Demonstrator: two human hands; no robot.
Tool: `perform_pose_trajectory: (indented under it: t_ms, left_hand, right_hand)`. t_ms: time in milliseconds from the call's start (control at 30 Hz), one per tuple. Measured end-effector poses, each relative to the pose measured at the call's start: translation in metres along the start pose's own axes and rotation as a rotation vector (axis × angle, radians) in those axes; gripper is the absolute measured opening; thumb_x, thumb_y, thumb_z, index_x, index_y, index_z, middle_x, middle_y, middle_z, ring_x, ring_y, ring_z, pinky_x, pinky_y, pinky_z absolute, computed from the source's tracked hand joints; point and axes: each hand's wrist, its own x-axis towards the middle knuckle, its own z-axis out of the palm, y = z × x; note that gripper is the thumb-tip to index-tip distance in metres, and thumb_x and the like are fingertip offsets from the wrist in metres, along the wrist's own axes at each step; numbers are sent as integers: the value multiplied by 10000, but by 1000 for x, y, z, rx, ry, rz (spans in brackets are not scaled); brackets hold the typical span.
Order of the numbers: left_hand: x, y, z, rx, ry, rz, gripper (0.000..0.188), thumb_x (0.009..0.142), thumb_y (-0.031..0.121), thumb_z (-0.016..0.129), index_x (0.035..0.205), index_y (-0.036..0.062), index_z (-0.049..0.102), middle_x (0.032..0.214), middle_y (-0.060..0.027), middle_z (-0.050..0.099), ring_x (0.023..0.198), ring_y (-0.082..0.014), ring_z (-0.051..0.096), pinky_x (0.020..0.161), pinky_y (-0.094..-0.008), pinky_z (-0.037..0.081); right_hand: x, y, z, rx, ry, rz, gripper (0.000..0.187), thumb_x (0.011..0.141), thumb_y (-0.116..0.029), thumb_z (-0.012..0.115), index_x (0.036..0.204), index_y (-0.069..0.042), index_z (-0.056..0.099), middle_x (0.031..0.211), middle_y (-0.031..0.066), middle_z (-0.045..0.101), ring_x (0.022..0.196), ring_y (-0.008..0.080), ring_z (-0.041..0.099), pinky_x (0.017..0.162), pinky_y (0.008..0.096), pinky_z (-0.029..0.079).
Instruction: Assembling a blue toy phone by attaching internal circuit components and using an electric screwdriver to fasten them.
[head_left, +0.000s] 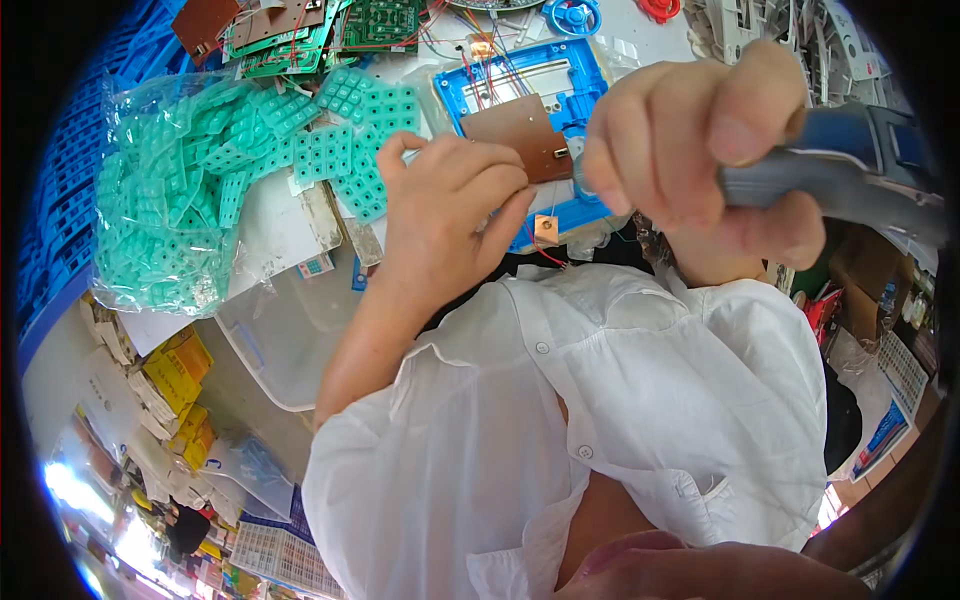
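Note:
My right hand (700,150) is raised at the right, its fingers wrapped round a grey and dark-blue electric screwdriver (840,175). The front end of the screwdriver is hidden by the hand. Curled beside the lower left edge of a brown circuit board (520,135), my left hand (455,215) has thumb and forefinger close together; what lies between them, if anything, cannot be made out. The board rests in an open blue plastic housing (590,75), with thin coloured wires above it. A small copper-coloured plate (546,230) on wires lies at the housing's near edge.
A clear bag (165,200) spills turquoise rubber keypads (375,115) across the table's left. Green circuit boards (380,25) are piled at the back, near a blue ring-shaped part (572,15). White plastic parts (745,25) fill the far right. A clear bin (290,330) stands below the edge.

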Motion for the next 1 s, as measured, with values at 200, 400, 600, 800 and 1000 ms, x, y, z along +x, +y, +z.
perform_pose_trajectory:
  t_ms: [200, 400, 600, 800, 1000]
  left_hand:
    - [-17, 6, -1, -114, 54, -83, 119, 812, 75, 787, 906, 131, 740, 904, 28, 742, 808, -155, 635, 889, -396, 318]
    - [-19, 3, 1, -85, 119, -71, 141, 780, 76, 812, 879, 143, 737, 856, 42, 729, 783, -142, 633, 881, -386, 322]
    - [-22, 1, 3, 70, 178, -66, 172, 747, 180, 847, 878, 155, 738, 921, 50, 713, 841, -159, 614, 900, -428, 316]
    - [-29, 5, -1, 257, 60, -133, 208, 767, 293, 843, 925, 184, 765, 1037, 32, 666, 993, -200, 575, 918, -456, 306]
    - [-35, 3, 10, 338, 70, -132, 179, 789, 313, 826, 937, 217, 790, 1039, 48, 649, 1003, -200, 560, 908, -460, 301]
  right_hand:
    - [7, 14, 19, -3, 66, 6, 470, 953, -534, 700, 1130, -133, 531, 700, -38, 598, 607, 96, 570, 621, 297, 543]
    - [11, 17, 23, -18, 63, 33, 452, 959, -492, 701, 1157, -122, 531, 703, -21, 600, 631, 111, 578, 643, 306, 535]
    - [7, 22, 14, -12, 29, 29, 436, 974, -418, 700, 1220, -102, 529, 726, 2, 610, 677, 133, 593, 699, 324, 533]
    - [5, 67, -1, -204, 228, -7, 376, 939, -275, 736, 1139, -41, 521, 771, 56, 615, 705, 141, 606, 668, 314, 517]
    - [9, 81, 16, -206, 461, 105, 334, 914, -256, 741, 1036, -25, 532, 784, 59, 617, 678, 109, 595, 616, 279, 499]
